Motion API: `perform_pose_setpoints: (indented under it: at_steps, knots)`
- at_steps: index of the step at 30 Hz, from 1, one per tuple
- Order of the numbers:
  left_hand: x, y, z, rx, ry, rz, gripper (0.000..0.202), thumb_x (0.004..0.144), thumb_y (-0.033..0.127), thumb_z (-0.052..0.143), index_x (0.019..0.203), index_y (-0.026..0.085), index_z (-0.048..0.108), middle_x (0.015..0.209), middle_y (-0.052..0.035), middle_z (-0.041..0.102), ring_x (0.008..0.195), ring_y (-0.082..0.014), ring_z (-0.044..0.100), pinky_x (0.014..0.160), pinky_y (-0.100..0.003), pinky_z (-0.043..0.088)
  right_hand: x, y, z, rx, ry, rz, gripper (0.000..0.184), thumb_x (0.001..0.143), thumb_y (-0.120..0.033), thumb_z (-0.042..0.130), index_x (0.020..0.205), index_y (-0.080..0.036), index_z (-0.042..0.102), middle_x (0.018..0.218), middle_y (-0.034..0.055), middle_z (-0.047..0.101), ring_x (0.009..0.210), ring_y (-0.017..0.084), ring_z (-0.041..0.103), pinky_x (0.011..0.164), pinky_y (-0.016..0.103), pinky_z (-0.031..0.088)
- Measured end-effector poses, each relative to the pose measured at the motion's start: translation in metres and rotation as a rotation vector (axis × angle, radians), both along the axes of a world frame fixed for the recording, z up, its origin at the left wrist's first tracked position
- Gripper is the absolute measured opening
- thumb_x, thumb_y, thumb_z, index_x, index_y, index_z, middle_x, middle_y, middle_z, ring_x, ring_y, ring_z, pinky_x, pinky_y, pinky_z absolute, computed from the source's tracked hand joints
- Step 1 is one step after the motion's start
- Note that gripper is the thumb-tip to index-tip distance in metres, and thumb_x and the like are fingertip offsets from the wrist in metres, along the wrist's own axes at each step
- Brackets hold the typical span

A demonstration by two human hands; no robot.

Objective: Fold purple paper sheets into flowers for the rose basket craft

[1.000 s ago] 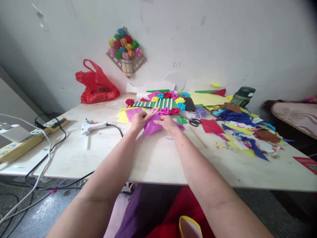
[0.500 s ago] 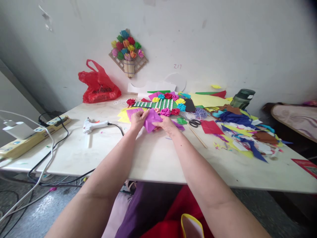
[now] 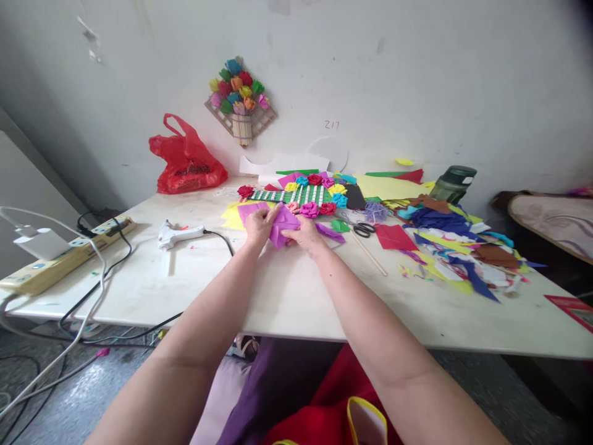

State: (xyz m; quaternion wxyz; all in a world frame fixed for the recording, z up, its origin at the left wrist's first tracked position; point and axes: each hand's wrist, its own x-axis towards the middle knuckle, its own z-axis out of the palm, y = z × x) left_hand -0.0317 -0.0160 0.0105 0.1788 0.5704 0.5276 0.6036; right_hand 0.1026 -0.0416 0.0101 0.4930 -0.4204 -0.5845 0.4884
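A creased sheet of purple paper (image 3: 283, 224) is held just above the table between my two hands. My left hand (image 3: 258, 226) pinches its left side, thumb on top. On the right edge, my right hand (image 3: 306, 235) has its fingers closed, some of them hidden beneath the sheet. Directly behind lies a green panel with white strips (image 3: 306, 195), ringed by crumpled paper flowers, among them a magenta flower (image 3: 309, 210) and a blue flower (image 3: 340, 201). More purple and yellow paper (image 3: 234, 216) lies by my left hand.
To the left are a white glue gun (image 3: 178, 235), a power strip (image 3: 69, 253) with cords, and a red plastic bag (image 3: 188, 157). Scissors (image 3: 364, 230), a wooden stick (image 3: 370, 253), red paper (image 3: 393, 237), a heap of scraps (image 3: 445, 225) and a green bottle (image 3: 451, 185) are on the right.
My right hand has shifted slightly left, closer to my left hand, and the purple paper between them is drawn in a little narrower. The view has shifted slightly.
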Motion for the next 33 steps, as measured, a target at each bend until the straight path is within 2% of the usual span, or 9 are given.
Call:
perform_pose_setpoints:
  at_steps: [3, 7, 11, 13, 16, 18, 22, 27, 33]
  knots:
    - [0.001, -0.003, 0.003, 0.001, -0.063, 0.056, 0.049, 0.07, 0.051, 0.055, 0.045, 0.018, 0.029, 0.045, 0.0043, 0.025, 0.045, -0.0067, 0.021, 0.042, -0.024, 0.016, -0.002, -0.001, 0.0, -0.012, 0.066, 0.023, 0.05, 0.056, -0.026, 0.071, 0.102, -0.016, 0.053, 0.069, -0.0017, 0.061, 0.052, 0.011, 0.056, 0.043, 0.023, 0.045]
    - [0.002, -0.006, 0.007, 0.011, -0.12, 0.123, 0.049, 0.072, 0.049, 0.054, 0.046, 0.018, 0.027, 0.047, 0.0044, 0.023, 0.046, -0.0065, 0.021, 0.043, -0.024, 0.018, -0.003, -0.002, -0.001, -0.06, 0.048, 0.097, 0.028, 0.06, -0.032, 0.069, 0.079, -0.015, 0.059, 0.059, -0.0004, 0.06, 0.049, 0.011, 0.053, 0.036, 0.018, 0.035]
    - [0.004, -0.008, 0.007, 0.008, -0.126, 0.16, 0.049, 0.072, 0.05, 0.054, 0.046, 0.018, 0.029, 0.047, 0.0046, 0.023, 0.046, -0.0064, 0.021, 0.043, -0.023, 0.019, -0.004, -0.001, -0.004, -0.13, -0.025, 0.079, 0.015, 0.058, -0.025, 0.066, 0.062, -0.015, 0.056, 0.051, -0.0004, 0.058, 0.045, 0.01, 0.051, 0.032, 0.017, 0.026]
    - [0.005, -0.009, 0.007, 0.005, -0.125, 0.154, 0.049, 0.072, 0.05, 0.055, 0.046, 0.018, 0.029, 0.046, 0.0045, 0.023, 0.046, -0.0063, 0.021, 0.043, -0.023, 0.019, -0.006, -0.001, -0.005, -0.117, -0.035, 0.058, 0.009, 0.057, -0.019, 0.064, 0.061, -0.015, 0.057, 0.048, -0.0016, 0.058, 0.043, 0.009, 0.05, 0.034, 0.017, 0.028]
    - [0.007, -0.009, 0.007, -0.006, -0.147, 0.082, 0.048, 0.071, 0.05, 0.056, 0.046, 0.018, 0.029, 0.047, 0.0045, 0.023, 0.045, -0.0061, 0.021, 0.041, -0.023, 0.017, -0.006, 0.001, -0.004, -0.045, -0.03, 0.044, 0.007, 0.054, -0.013, 0.062, 0.06, -0.015, 0.057, 0.046, -0.0034, 0.056, 0.044, 0.008, 0.05, 0.043, 0.019, 0.037]
    - [0.008, -0.009, 0.008, -0.016, -0.181, 0.018, 0.048, 0.07, 0.05, 0.056, 0.048, 0.018, 0.029, 0.047, 0.0048, 0.024, 0.044, -0.0058, 0.021, 0.04, -0.023, 0.016, -0.004, 0.001, -0.001, 0.001, -0.031, 0.036, 0.008, 0.054, -0.013, 0.062, 0.061, -0.015, 0.057, 0.048, -0.0033, 0.057, 0.045, 0.009, 0.051, 0.046, 0.02, 0.039]
    - [0.007, -0.006, 0.006, -0.039, -0.232, -0.098, 0.046, 0.069, 0.05, 0.058, 0.052, 0.019, 0.029, 0.047, 0.006, 0.025, 0.042, -0.005, 0.024, 0.039, -0.021, 0.017, 0.004, -0.002, 0.006, 0.018, -0.049, 0.061, 0.011, 0.057, -0.019, 0.062, 0.067, -0.016, 0.057, 0.051, -0.0024, 0.059, 0.047, 0.01, 0.052, 0.045, 0.02, 0.037]
    - [0.007, -0.005, 0.003, -0.067, -0.308, -0.238, 0.039, 0.064, 0.049, 0.063, 0.06, 0.018, 0.04, 0.049, 0.0067, 0.036, 0.042, -0.0046, 0.032, 0.038, -0.019, 0.023, 0.013, -0.003, 0.011, 0.027, -0.089, 0.089, 0.016, 0.06, -0.02, 0.06, 0.074, -0.016, 0.053, 0.05, -0.004, 0.056, 0.039, 0.006, 0.043, 0.036, 0.017, 0.026]
    - [0.011, -0.003, 0.001, -0.082, -0.445, -0.324, 0.035, 0.061, 0.043, 0.069, 0.072, 0.014, 0.055, 0.059, 0.0037, 0.052, 0.049, -0.0058, 0.044, 0.045, -0.018, 0.036, 0.015, 0.0, 0.012, 0.042, -0.134, 0.038, 0.033, 0.065, -0.019, 0.058, 0.097, -0.016, 0.05, 0.054, -0.004, 0.057, 0.042, 0.007, 0.046, 0.036, 0.016, 0.03]
